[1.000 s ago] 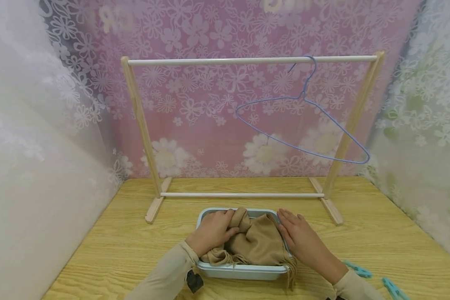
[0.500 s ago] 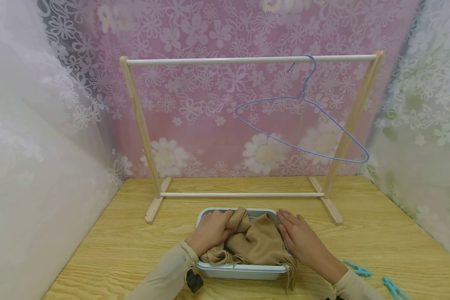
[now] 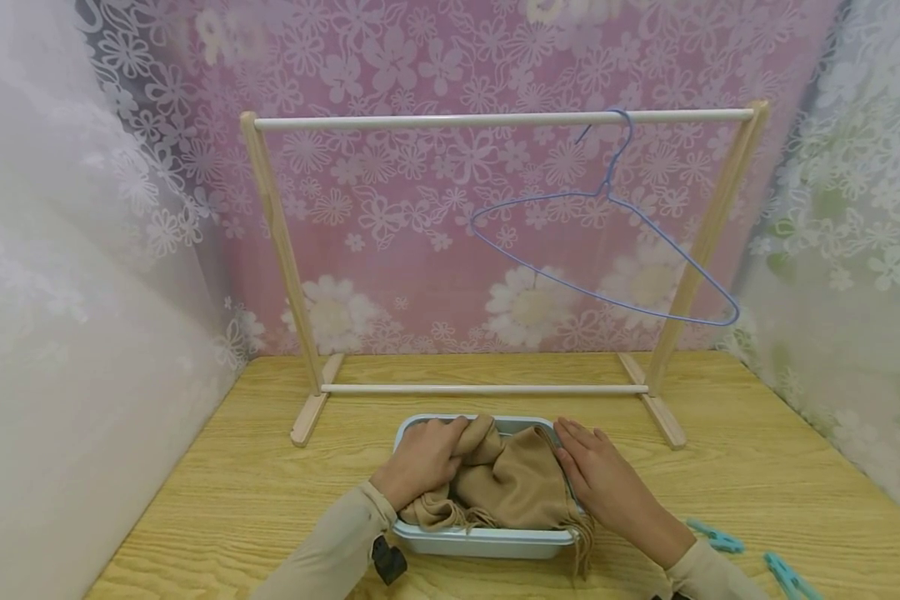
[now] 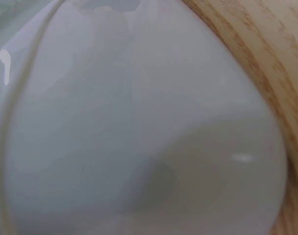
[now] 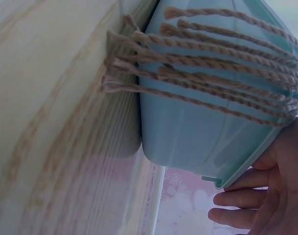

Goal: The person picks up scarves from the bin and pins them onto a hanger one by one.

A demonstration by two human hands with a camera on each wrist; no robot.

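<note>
Grip: left hand (image 3: 422, 458) lies over the left part of the scarf (image 3: 521, 483), fingers bent down at a fold; can't tell if it pinches cloth or just rests, tips hidden, and its wrist view misses the hand. Right hand (image 3: 603, 475) holds nothing: fingers extended along the basin's right rim, touching it.

Step, my read: hands placed at the basin (image 3: 487, 546), scarf inside it and not lifted. Next move calls for a sure two-handed hold on the cloth, so the right hand would have to shift from rim to scarf. Overhanging strands could drag on the rim.

Near to far: two turquoise clips (image 3: 716, 536) lie by the right sleeve (image 3: 720, 575), slim and long, likely plastic. Basin is pale blue, smooth, glossy, rounded corners, probably plastic. Scarf is tan, soft-looking, matte, loosely bunched. Its fringe (image 5: 202, 58) is twisted, rope-like, draped outside the basin wall at the near right corner, tips by the tabletop. Table (image 3: 232, 500) has yellow wood grain. Behind the basin, rack (image 3: 280, 225): pale wood uprights and feet, smooth white rods. Thin blue hanger (image 3: 671, 242) hooks on the top rod, tilted, right end low. Farthest: pink backdrop (image 3: 412, 292), white flower print.
</note>
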